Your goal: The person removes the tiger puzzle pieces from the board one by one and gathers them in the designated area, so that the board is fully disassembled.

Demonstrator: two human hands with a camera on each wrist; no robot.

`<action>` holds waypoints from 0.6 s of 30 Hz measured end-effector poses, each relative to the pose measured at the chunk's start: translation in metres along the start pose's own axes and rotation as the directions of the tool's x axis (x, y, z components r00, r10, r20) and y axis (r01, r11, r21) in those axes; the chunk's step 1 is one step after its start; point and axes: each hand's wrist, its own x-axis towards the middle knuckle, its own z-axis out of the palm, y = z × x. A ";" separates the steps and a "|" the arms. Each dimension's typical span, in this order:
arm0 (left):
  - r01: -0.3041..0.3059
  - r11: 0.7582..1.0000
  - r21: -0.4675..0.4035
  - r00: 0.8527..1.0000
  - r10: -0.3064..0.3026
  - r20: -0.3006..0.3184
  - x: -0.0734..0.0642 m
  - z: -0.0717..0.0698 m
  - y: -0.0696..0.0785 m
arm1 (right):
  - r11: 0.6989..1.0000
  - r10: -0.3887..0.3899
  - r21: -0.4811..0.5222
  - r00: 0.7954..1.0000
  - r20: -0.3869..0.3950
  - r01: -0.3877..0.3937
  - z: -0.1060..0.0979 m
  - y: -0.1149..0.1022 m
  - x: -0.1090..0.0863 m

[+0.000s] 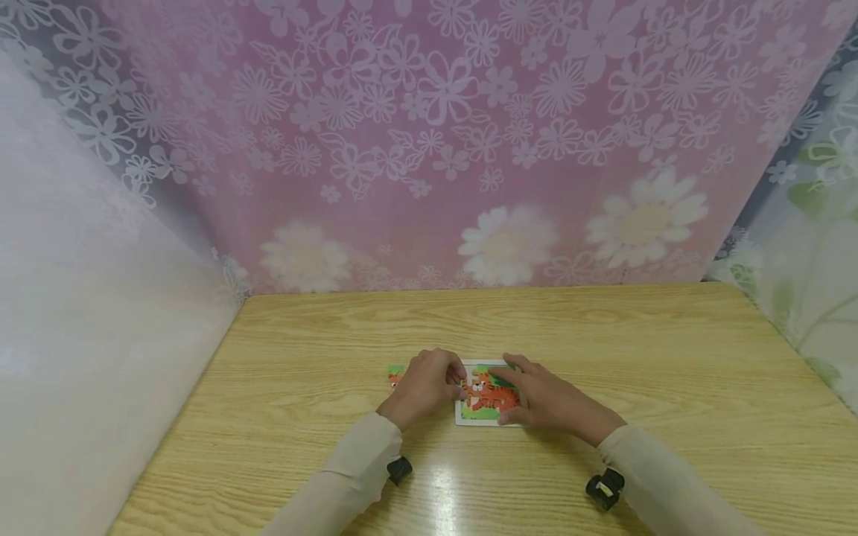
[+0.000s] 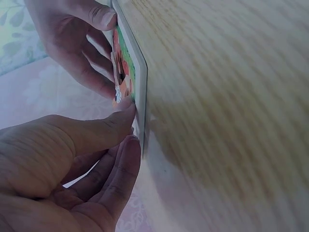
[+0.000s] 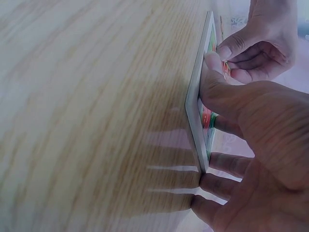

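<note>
A white-framed puzzle board [image 1: 459,414] lies on the table, its picture of an orange tiger [image 1: 492,400] on green partly hidden by the hands. At its left side my left hand [image 1: 424,383] pinches a small orange puzzle piece [image 3: 226,68] between thumb and fingers; most of the piece is covered. My right hand [image 1: 553,398] spreads over the board's right side, its thumb on the near edge. In the right wrist view its fingers [image 3: 227,164] reach across the picture and past the frame's rim. Another puzzle piece [image 1: 394,376] lies left of the board, partly behind my left hand.
The wooden table [image 1: 302,357] reaches back to a pink flowered curtain [image 1: 415,186]. Pale cloth hangs at the left [image 1: 100,298] and right sides. A black strap device [image 1: 605,489] sits on each wrist.
</note>
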 end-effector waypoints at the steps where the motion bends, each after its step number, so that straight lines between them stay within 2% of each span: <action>1: -0.005 1.000 0.001 1.000 0.005 0.000 0.000 0.000 0.000 | 1.000 0.004 0.004 1.000 -0.001 -0.004 0.000 0.000 0.000; 8: -0.002 1.000 0.028 1.000 0.001 0.018 0.000 0.000 -0.001 | 1.000 0.013 0.000 1.000 -0.001 -0.013 0.001 0.002 0.000; 12: 0.012 1.000 0.011 1.000 -0.012 0.025 0.001 0.001 -0.003 | 1.000 0.012 -0.006 1.000 -0.002 -0.012 0.000 0.001 -0.001; 18: 0.039 0.999 -0.021 0.998 -0.038 0.045 0.004 0.001 -0.008 | 0.999 -0.035 0.013 0.999 0.004 0.034 0.000 0.001 -0.002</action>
